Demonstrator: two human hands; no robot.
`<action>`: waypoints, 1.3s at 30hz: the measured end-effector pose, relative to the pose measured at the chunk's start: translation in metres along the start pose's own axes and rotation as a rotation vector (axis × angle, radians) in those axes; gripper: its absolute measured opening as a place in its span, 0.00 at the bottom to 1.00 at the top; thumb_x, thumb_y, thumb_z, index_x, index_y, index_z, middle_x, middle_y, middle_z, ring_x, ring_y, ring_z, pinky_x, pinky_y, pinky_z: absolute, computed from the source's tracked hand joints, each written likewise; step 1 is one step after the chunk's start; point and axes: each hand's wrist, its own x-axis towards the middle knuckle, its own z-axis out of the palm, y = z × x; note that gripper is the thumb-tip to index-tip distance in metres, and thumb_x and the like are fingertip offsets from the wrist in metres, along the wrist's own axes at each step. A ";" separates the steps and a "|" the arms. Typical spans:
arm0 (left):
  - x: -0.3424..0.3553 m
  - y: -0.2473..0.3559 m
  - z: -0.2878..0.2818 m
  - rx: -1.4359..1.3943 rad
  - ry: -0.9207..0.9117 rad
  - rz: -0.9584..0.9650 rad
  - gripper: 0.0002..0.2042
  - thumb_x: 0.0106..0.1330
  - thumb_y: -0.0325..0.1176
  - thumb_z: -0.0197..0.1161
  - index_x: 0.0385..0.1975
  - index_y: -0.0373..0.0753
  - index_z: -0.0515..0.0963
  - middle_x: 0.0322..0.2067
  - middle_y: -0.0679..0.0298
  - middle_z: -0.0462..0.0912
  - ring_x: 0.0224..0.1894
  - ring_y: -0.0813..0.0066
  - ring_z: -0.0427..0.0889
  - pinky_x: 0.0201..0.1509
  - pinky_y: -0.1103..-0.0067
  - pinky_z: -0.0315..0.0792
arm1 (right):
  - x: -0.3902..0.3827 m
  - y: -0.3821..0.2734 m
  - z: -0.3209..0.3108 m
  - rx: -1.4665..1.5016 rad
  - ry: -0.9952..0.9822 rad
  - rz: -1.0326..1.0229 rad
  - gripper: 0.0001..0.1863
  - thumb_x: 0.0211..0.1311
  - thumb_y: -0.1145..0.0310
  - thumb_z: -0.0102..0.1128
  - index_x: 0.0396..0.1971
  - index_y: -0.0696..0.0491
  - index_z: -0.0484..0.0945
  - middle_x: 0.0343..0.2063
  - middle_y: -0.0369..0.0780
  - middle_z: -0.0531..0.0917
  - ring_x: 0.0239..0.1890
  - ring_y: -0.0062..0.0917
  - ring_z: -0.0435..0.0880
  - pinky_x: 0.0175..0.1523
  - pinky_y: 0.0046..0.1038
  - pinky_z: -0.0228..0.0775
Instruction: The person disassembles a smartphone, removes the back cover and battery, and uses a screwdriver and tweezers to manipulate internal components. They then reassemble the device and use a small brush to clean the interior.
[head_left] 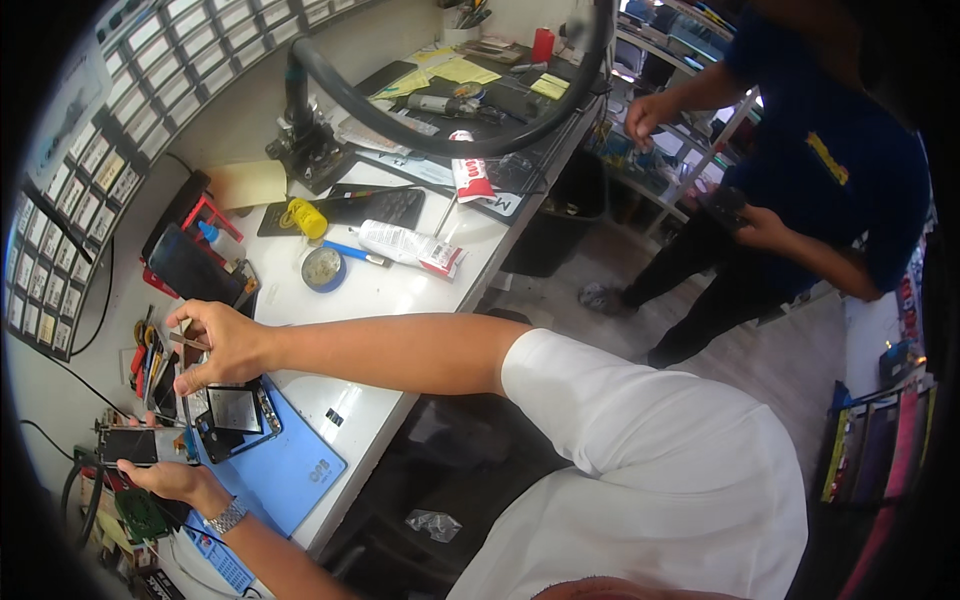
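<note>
My left hand (pixel 170 480), with a metal watch on its wrist, grips an opened phone (pixel 130 446) at the far left of the bench. Just above it, my right hand (pixel 228 345) is closed on a thin metal tool (pixel 190 342) that looks like tweezers; its tip is hard to make out near the phone. Beside both hands, a second opened device (pixel 237 410), with a dark frame and a pale panel, lies on a blue mat (pixel 300 475). Fine parts inside the held phone are too small to tell.
Small parts drawers (pixel 150 60) line the wall. The white bench holds a round tin (pixel 323 268), white-and-red tubes (pixel 410 247), a yellow bottle (pixel 304 217) and a microscope stand (pixel 305 140). A dark ring (pixel 450 145) hangs above. Another person (pixel 800 170) stands at right holding something dark.
</note>
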 end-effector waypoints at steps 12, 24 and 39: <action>-0.058 0.017 0.029 -0.158 -0.374 -0.141 0.44 0.84 0.67 0.35 0.74 0.25 0.65 0.68 0.45 0.77 0.66 0.54 0.80 0.76 0.57 0.73 | -0.109 -0.025 0.029 -0.240 0.272 -0.481 0.62 0.47 0.65 0.90 0.75 0.61 0.52 0.53 0.48 0.78 0.57 0.40 0.82 0.68 0.38 0.73; -0.063 -0.010 0.024 -0.289 -0.626 -0.201 0.48 0.81 0.74 0.32 0.78 0.32 0.63 0.66 0.49 0.77 0.66 0.55 0.78 0.73 0.56 0.75 | -0.132 0.015 0.028 -0.325 0.296 -0.360 0.63 0.54 0.43 0.86 0.77 0.54 0.51 0.65 0.52 0.75 0.66 0.53 0.80 0.72 0.44 0.71; -0.066 0.007 0.029 -0.489 -0.615 -0.298 0.50 0.77 0.80 0.28 0.67 0.36 0.73 0.48 0.51 0.86 0.46 0.53 0.88 0.52 0.59 0.85 | -0.139 -0.007 0.026 -0.723 0.244 -0.514 0.50 0.54 0.61 0.88 0.68 0.53 0.59 0.59 0.39 0.80 0.64 0.28 0.81 0.69 0.30 0.72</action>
